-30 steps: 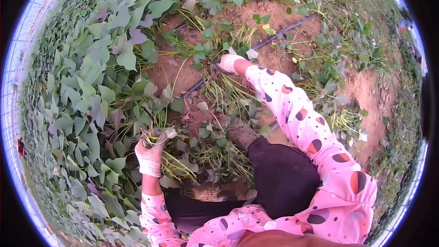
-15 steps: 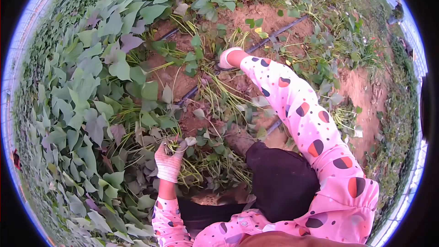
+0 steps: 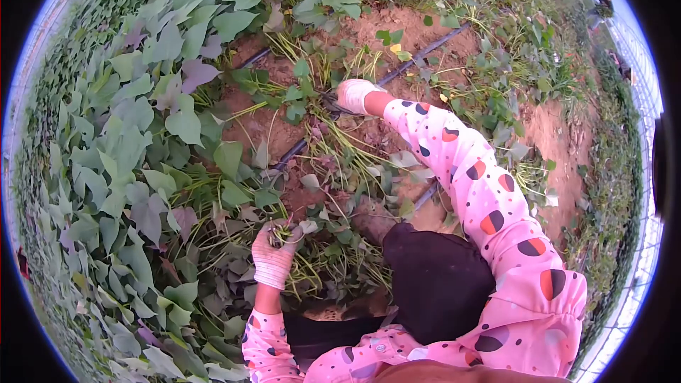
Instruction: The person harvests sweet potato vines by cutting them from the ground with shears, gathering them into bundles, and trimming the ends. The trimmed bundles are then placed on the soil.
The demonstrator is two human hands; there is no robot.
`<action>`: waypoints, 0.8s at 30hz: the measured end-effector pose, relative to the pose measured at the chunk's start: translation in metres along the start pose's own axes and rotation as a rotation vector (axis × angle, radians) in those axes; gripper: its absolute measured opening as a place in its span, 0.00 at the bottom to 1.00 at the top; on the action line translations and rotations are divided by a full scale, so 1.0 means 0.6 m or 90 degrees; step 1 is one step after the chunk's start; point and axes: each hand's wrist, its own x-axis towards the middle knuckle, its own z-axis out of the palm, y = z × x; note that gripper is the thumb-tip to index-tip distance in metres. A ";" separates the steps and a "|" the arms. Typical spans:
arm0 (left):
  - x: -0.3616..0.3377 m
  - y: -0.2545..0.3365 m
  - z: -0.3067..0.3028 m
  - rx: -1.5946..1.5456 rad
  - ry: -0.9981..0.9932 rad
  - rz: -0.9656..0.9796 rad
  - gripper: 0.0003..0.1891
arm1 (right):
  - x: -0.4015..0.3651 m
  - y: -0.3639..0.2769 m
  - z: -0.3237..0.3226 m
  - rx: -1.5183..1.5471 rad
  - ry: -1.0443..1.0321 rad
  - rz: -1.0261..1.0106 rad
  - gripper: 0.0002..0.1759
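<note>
My left hand point(image 3: 274, 255), in a pale knit glove, is closed around a small bunch of cut-looking vine stems point(image 3: 282, 232) at the lower middle, beside broad green leaves. Farther out, my gloved right hand point(image 3: 360, 95) reaches down to the base of some leafy vines point(image 3: 305, 92), near a black drip hose. Its fingers curl toward the soil; a dark shape shows by them, and what they grip is hidden. Long pale stems point(image 3: 347, 138) spread over the ground between both hands.
The black drip hose point(image 3: 429, 50) runs across the reddish soil point(image 3: 454, 50). Dense heart-shaped leaves point(image 3: 142, 156) fill the left side. My dark-clad knee point(image 3: 436, 291) is at the lower middle. Thinner vines and weeds point(image 3: 546, 64) grow at the right.
My left hand has shifted slightly right, still holding the stems. My right hand has turned at the vine base, so more of the glove's back shows.
</note>
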 end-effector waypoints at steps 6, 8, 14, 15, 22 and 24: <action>0.001 0.000 0.005 0.012 -0.010 0.011 0.13 | 0.086 -0.010 -0.005 0.234 0.309 0.165 0.22; 0.003 -0.012 0.007 0.045 -0.019 0.008 0.13 | 0.080 -0.046 -0.026 0.238 0.234 0.241 0.17; -0.007 -0.007 0.011 0.039 -0.047 0.037 0.13 | 0.103 -0.069 -0.017 0.118 0.164 0.248 0.10; -0.008 -0.004 0.013 0.040 -0.047 0.039 0.13 | 0.101 -0.064 -0.023 0.143 0.156 0.252 0.11; -0.007 -0.002 0.008 0.120 0.010 0.087 0.11 | -0.056 -0.072 -0.002 0.443 0.353 0.105 0.25; -0.008 -0.003 0.014 0.091 0.020 0.113 0.11 | -0.138 -0.099 -0.002 0.443 0.279 0.097 0.25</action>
